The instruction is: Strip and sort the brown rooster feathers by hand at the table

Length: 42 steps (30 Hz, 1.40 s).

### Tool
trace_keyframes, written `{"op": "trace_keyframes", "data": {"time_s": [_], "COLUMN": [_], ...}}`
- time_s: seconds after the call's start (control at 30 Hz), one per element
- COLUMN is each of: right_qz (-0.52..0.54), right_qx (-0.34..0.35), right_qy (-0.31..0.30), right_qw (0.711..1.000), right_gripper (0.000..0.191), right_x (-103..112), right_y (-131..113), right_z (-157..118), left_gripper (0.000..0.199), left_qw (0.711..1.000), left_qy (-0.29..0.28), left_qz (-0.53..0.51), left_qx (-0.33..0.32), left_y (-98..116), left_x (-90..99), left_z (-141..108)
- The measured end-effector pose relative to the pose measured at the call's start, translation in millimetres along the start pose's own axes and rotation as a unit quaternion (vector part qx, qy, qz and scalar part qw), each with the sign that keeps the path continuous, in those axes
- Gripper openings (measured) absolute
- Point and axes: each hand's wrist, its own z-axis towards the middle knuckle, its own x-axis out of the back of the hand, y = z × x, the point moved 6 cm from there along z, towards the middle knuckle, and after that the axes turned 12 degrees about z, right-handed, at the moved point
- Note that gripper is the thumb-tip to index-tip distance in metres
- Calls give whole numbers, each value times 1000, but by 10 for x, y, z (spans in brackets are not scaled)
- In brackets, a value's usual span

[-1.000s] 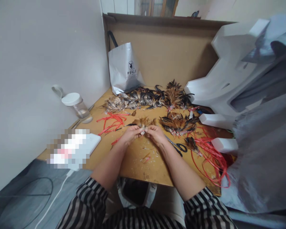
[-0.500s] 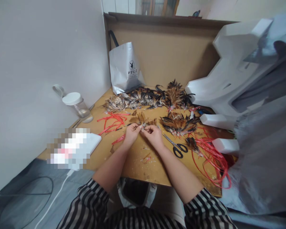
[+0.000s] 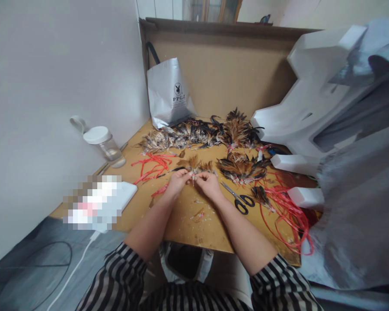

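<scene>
Just above the middle of the tabletop, my left hand (image 3: 179, 182) pinches the quill ends of a small bunch of brown feathers (image 3: 193, 164), whose tips point away from me. Pressed to the same ends from the other side, my right hand (image 3: 210, 185) has thumb and forefinger closed. A speck of red shows between the fingertips; what exactly each finger grips there is too small to make out. Black-handled scissors (image 3: 240, 199) lie partly spread to the right of my right hand. Red plastic strips (image 3: 154, 163) lie to the left of my left hand.
Feather bundles (image 3: 243, 168) lie right of my hands, with a long pile of feathers (image 3: 191, 134) behind. More red strips (image 3: 288, 211) tangle at the right. A silver bag (image 3: 170, 93), a lidded jar (image 3: 105, 144), white foam pieces (image 3: 304, 196) and a wired white device (image 3: 128, 192) surround the workspace.
My fingertips have shifted slightly at the quill ends, and a bit of red now shows between them. The camera view has moved a little; the other things lie as before.
</scene>
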Motion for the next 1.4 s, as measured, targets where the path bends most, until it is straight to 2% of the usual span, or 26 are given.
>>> {"op": "trace_keyframes", "data": {"time_s": [0.1,0.2,0.27,0.37,0.5,0.6,0.73,0.83,1.0,1.1,1.23,1.4], "right_qz": [147,213,194,125,57,25,44,121,283,257,164,165], "right_qx": [-78,-110,-114,-72,5,33,14,-36,-105,-82,-26,-24], "right_qy": [-47,-76,-53,20,73,70,62,41,-46,-10,54,60], "right_qw": [985,968,973,989,996,997,997,991,952,963,985,984], "right_gripper": [20,23,25,25,25,24,22,22,27,26,23,22], "right_x": [-64,-106,-83,4,77,92,109,85,-62,-21,74,80], "right_y": [63,94,128,133,64,29,40,67,79,89,91,94], "right_z": [-1,-2,10,38,52,57,62,57,30,42,58,52], "left_gripper": [25,25,25,24,22,21,24,25,28,27,27,26], "left_qw": [994,992,998,998,993,990,992,997,994,992,997,998], "left_qy": [-68,-76,-40,40,72,70,43,5,-65,-64,-37,-34], "left_qz": [-78,-90,-53,29,69,83,91,65,-79,-103,-48,-3], "left_qx": [38,35,15,-29,-71,-87,-76,-44,27,42,47,52], "left_y": [-40,-30,-9,47,124,159,145,90,6,1,0,-23], "left_x": [-43,-51,-24,32,18,-10,-28,-35,-100,-123,-115,-88], "left_z": [-5,-9,-2,-2,-26,-43,-36,-22,-42,-57,-52,-39]}}
